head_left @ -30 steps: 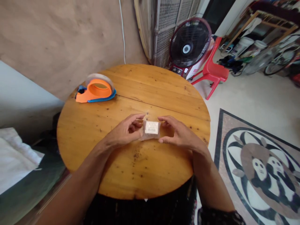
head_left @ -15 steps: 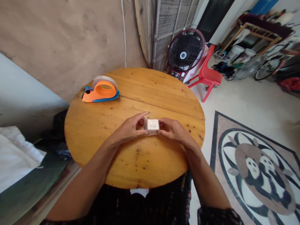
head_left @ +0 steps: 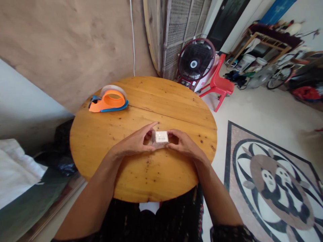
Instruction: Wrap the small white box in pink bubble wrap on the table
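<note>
Being pinched betw. L hand & R hand, thumbs & fingers at its ends, is a sm. clear-wrapped box near mid. of round wooden table; pressure's best applied lightly & evenly so nothing's crushed

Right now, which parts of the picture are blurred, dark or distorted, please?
Head view: the small box is too soft to read its print; head view: the area left of the table is dark; head view: the floor pattern looks stretched toward the corner.
</note>
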Action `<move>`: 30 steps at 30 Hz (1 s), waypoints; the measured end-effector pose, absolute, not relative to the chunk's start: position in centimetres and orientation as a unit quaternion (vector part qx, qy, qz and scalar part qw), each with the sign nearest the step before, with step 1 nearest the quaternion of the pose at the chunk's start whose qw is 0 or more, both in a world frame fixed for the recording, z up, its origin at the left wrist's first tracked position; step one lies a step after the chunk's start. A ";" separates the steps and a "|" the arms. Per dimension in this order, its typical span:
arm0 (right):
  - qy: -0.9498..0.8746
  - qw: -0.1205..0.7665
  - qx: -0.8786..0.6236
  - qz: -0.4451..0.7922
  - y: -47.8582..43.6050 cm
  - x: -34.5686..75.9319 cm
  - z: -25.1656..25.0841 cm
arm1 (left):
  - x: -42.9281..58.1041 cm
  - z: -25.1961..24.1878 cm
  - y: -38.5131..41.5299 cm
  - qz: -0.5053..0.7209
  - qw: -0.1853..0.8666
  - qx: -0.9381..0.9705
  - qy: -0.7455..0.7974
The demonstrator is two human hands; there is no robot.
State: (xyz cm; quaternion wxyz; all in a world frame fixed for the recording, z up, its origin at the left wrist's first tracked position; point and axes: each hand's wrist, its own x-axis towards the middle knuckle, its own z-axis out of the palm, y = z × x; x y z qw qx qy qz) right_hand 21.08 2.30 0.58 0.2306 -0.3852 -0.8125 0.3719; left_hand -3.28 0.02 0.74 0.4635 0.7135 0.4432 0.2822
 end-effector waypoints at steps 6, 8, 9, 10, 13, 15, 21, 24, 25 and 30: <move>-0.825 0.220 -0.348 0.386 2.6 21.0 1.2 | -2.7 1.1 -0.1 0.294 0.483 0.695 0.444; -0.826 0.212 -0.337 0.398 2.6 20.9 1.3 | -2.6 1.0 0.0 0.295 0.473 0.700 0.446; -0.825 0.210 -0.335 0.403 2.6 20.9 1.3 | -2.5 0.9 0.0 0.295 0.471 0.701 0.447; -0.823 0.209 -0.336 0.406 2.6 20.9 1.2 | -2.6 0.9 0.1 0.296 0.471 0.700 0.447; -0.814 0.222 -0.345 0.411 2.5 21.2 0.5 | -2.8 0.7 0.1 0.301 0.488 0.691 0.441; -0.808 0.242 -0.344 0.413 2.4 21.6 0.0 | -3.2 0.7 0.1 0.298 0.506 0.689 0.424; -0.763 0.275 -0.338 0.477 2.7 23.0 -1.1 | -4.5 0.6 0.0 0.276 0.494 0.708 0.423; -0.768 0.281 -0.336 0.468 2.7 22.8 -1.2 | -4.7 0.1 0.1 0.258 0.461 0.734 0.426; -0.773 0.281 -0.337 0.459 2.7 22.6 -1.2 | -4.7 -0.1 0.1 0.258 0.452 0.740 0.426; -0.786 0.275 -0.345 0.434 2.5 21.6 -0.7 | -4.4 -0.4 0.1 0.287 0.447 0.728 0.433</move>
